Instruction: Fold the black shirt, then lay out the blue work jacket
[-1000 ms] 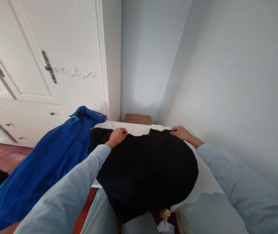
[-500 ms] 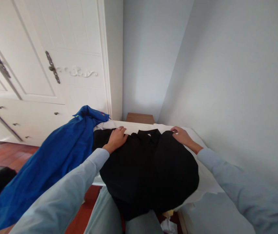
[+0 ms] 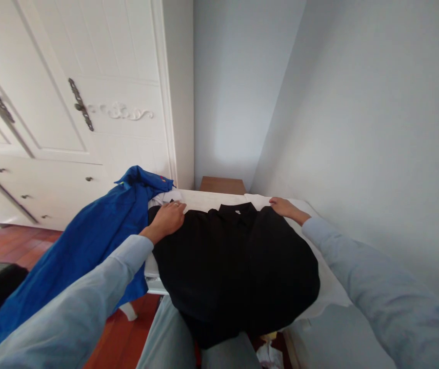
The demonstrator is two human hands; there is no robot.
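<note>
The black shirt (image 3: 238, 261) lies on the white table (image 3: 204, 200), its bottom drooping over the near edge; that weight could drag it off. The right hand (image 3: 283, 207) pinches one shoulder; the left hand (image 3: 167, 218) curls over the other side, its grip unclear.

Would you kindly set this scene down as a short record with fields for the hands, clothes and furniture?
Left hand: at the black shirt's upper edge; grip unclear
Right hand: pinching that edge farther right
Black shirt: spread on the white table, collar on the far side
Blue garment: draped left of the shirt
Wardrobe: doors closed
</note>
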